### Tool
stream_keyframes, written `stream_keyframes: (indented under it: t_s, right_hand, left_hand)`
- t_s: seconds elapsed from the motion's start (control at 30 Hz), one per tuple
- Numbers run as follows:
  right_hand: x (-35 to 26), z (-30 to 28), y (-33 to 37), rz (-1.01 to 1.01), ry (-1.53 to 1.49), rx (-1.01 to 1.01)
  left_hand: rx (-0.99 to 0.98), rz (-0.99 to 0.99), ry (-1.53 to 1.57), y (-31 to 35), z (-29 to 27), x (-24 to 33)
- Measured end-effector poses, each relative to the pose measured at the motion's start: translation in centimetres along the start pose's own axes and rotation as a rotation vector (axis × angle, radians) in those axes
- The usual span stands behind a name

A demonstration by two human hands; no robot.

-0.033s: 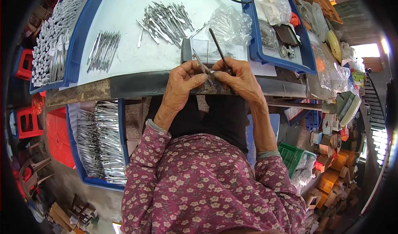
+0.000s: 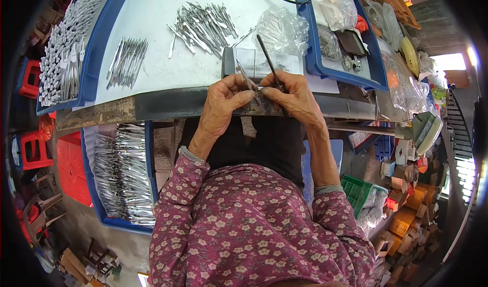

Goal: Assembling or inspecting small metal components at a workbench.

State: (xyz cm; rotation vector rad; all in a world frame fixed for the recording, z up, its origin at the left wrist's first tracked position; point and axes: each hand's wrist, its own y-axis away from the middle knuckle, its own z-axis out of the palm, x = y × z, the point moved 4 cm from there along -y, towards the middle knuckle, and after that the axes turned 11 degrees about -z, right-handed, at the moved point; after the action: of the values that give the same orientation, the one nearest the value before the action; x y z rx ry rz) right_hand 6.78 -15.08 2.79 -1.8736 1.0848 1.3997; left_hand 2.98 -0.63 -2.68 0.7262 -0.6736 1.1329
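Above the table's front edge, my left hand (image 2: 221,102) pinches a slim, pointed metal tool (image 2: 243,72) between thumb and fingers. My right hand (image 2: 296,99) is closed around a long, thin dark rod (image 2: 265,52) that slants up and to the left; it could be a file, but its surface is too small to tell. Both hands' fingertips nearly meet over the lower part of the metal tool. Just beyond them stands a small grey block (image 2: 228,62). Further back lies a loose pile of slim metal tools (image 2: 203,28), with a neater bundle of them (image 2: 127,62) to the left.
A blue tray (image 2: 92,68) of pale-ended metal pieces stands at the left. Below it, another blue tray (image 2: 149,160) holds rows of metal tools. Clear plastic bags (image 2: 282,30) lie behind my hands. At right, a blue tray (image 2: 351,79) holds bags, near a lamp head (image 2: 427,133).
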Motion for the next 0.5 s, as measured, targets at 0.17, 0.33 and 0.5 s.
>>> stream_keyframes:
  t_s: [0.17, 0.33, 0.5]
  right_hand:
    - [0.39, -0.03, 0.1, -0.009, -0.017, 0.01]
    - [0.48, 0.08, 0.13, 0.002, -0.029, 0.016]
    - [0.62, 0.11, 0.1, 0.0, -0.03, 0.024]
  left_hand:
    - [0.001, 0.002, -0.023, 0.04, 0.08, 0.06]
    - [0.006, -0.002, -0.021, 0.06, 0.05, 0.05]
    - [0.004, 0.005, -0.018, 0.0, -0.04, -0.01]
